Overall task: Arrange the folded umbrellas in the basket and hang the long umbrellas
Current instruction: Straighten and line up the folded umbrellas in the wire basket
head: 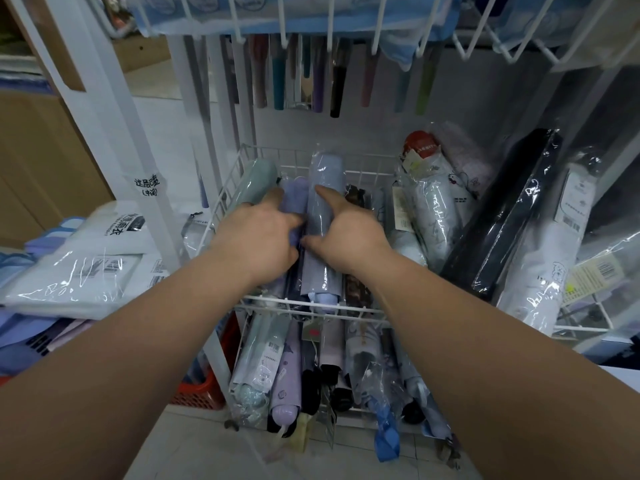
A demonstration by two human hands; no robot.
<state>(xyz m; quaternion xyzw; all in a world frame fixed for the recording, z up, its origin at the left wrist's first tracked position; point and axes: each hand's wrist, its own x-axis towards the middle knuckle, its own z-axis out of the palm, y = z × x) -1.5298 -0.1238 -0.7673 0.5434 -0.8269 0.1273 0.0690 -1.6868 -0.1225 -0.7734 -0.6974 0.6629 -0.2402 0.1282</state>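
The left hand (256,233) curls round the purple umbrella (296,192). The right hand (346,237) clasps the grey-blue umbrella (325,174) between thumb and palm. Both umbrellas lie lengthwise in the wire basket (266,300), probably so that the row packs tight. Long umbrellas (337,88) hang from the rack behind. Sleeved umbrellas (433,209) are piled at right, with a pale tiled floor (194,445) below

Folded umbrellas (325,188) side by side in the wire basket (263,300), long umbrellas (337,88) behind, spare umbrellas (284,386) beneath
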